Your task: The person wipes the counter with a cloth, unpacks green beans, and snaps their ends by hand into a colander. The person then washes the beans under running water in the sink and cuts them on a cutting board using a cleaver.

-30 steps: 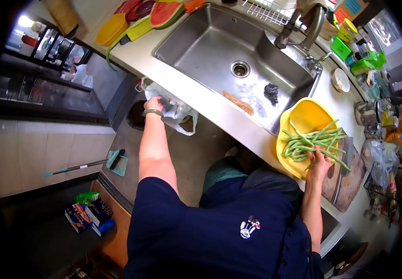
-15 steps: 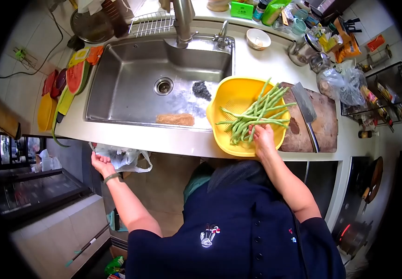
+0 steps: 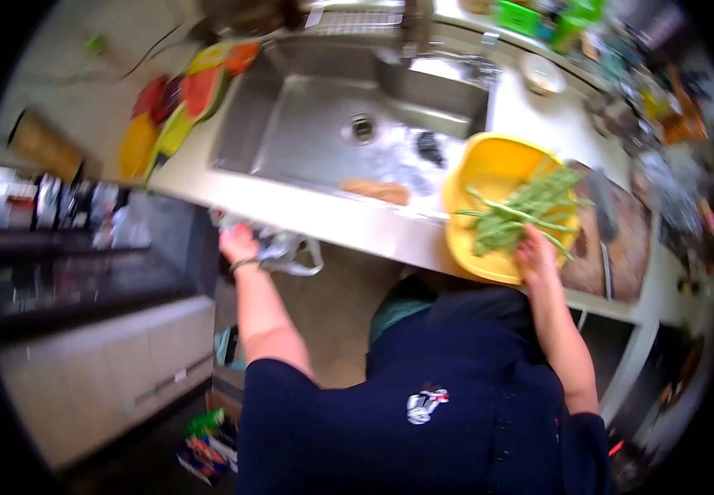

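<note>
Several long green beans lie in a heap in a yellow plastic colander, which stands at the counter's front edge, right of the sink. At the heap's near side is my right hand, its fingers closed on a green bean. My left hand hangs below the counter edge at the left, beside a white plastic bag. Its fingers are smeared by motion, so their hold does not show.
A steel sink holds a brown scouring pad and a dark scrubber. Right of the colander, a cleaver lies on a wooden cutting board. A bowl stands behind. Fruit-shaped boards lean at the left.
The view has turned and shifted, so the counter and sink appear farther right and tilted, and blurred. My right hand stays at the beans, and my left hand stays by the bag.
</note>
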Motion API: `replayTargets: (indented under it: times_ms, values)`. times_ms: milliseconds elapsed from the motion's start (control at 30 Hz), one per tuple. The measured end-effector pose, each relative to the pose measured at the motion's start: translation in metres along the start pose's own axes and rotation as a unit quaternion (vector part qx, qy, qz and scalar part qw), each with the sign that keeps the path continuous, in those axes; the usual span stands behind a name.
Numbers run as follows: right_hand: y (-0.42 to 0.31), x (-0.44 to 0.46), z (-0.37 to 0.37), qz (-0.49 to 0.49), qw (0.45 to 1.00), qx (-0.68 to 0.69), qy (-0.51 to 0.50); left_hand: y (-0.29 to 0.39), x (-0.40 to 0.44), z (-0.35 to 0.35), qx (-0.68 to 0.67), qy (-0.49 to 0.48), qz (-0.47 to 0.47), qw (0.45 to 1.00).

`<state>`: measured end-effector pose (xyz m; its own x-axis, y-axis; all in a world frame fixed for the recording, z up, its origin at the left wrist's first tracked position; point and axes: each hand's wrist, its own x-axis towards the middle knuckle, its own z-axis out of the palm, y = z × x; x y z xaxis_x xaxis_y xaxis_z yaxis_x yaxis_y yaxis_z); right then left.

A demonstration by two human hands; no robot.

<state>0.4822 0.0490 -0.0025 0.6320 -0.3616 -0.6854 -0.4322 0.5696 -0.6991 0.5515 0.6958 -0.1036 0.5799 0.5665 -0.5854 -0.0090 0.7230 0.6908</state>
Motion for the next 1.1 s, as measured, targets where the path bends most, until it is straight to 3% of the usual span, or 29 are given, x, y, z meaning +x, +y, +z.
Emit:
replayTargets:
  times_ms: [33,67,100,167,233,267,300,333,367,467,533,633,700,767,867,933,967,1033,1100]
  values:
    - [-0.01,-0.016,0.02,0.009,0.998,-0.019,0.051,0.007,0.068,-0.06,-0.075,-0.393,-0.133,0.907]
    - [-0.009,-0.014,0.015,0.005,1.0,-0.021,-0.001,-0.005,0.009,-0.007,-0.007,0.024,0.035,0.999]
    - [-0.001,0.009,-0.001,0.018,0.999,-0.028,-0.01,-0.001,-0.001,-0.005,-0.003,0.008,0.014,1.0]
    - [-0.006,-0.008,0.026,-0.012,0.996,-0.051,0.073,0.008,-0.023,0.003,-0.006,0.01,0.011,1.0]
    - [-0.008,-0.007,0.031,-0.008,0.995,-0.07,0.065,0.01,-0.024,0.003,0.024,0.081,0.09,0.992]
    - [-0.011,-0.008,0.033,-0.007,0.995,-0.081,0.06,0.014,-0.015,-0.008,0.101,0.12,0.177,0.972]
    - [-0.015,-0.017,0.044,-0.033,0.995,-0.073,0.066,0.017,-0.028,-0.006,0.176,0.075,0.322,0.927]
    - [-0.014,-0.015,0.043,-0.051,0.994,-0.07,0.062,0.015,-0.064,0.036,0.121,0.123,0.415,0.893]
    - [-0.009,-0.006,0.037,-0.069,0.993,-0.067,0.063,0.015,-0.077,0.055,0.137,0.065,0.469,0.87]
    - [0.004,0.009,0.025,-0.095,0.989,-0.059,0.097,-0.012,-0.192,0.175,0.173,-0.18,0.401,0.882]
    - [0.004,0.001,0.029,-0.072,0.991,-0.039,0.109,-0.057,-0.245,0.231,0.226,-0.379,0.321,0.838]
    - [-0.007,-0.016,0.041,-0.037,0.991,-0.01,0.13,-0.141,-0.296,0.29,0.394,-0.588,0.231,0.668]
    - [-0.011,-0.019,0.042,-0.027,0.991,0.05,0.122,-0.212,-0.313,0.305,0.501,-0.629,0.321,0.5]
    - [-0.009,-0.019,0.041,-0.038,0.99,0.074,0.116,-0.238,-0.334,0.329,0.613,-0.687,0.188,0.342]
    - [-0.005,-0.012,0.034,-0.035,0.992,0.054,0.106,-0.306,-0.325,0.325,0.637,-0.695,0.131,0.308]
    - [-0.007,-0.002,0.03,-0.014,0.992,0.096,0.086,-0.322,-0.323,0.325,0.6,-0.701,-0.053,0.382]
    - [-0.009,0.002,0.03,0.012,0.989,0.133,0.064,-0.332,-0.323,0.32,0.603,-0.701,-0.05,0.378]
    - [-0.014,0.003,0.039,0.002,0.986,0.162,0.045,-0.347,-0.327,0.305,0.665,-0.636,0.069,0.385]
    - [-0.022,-0.002,0.044,-0.022,0.972,0.233,-0.024,-0.344,-0.324,0.303,0.663,-0.635,0.054,0.392]
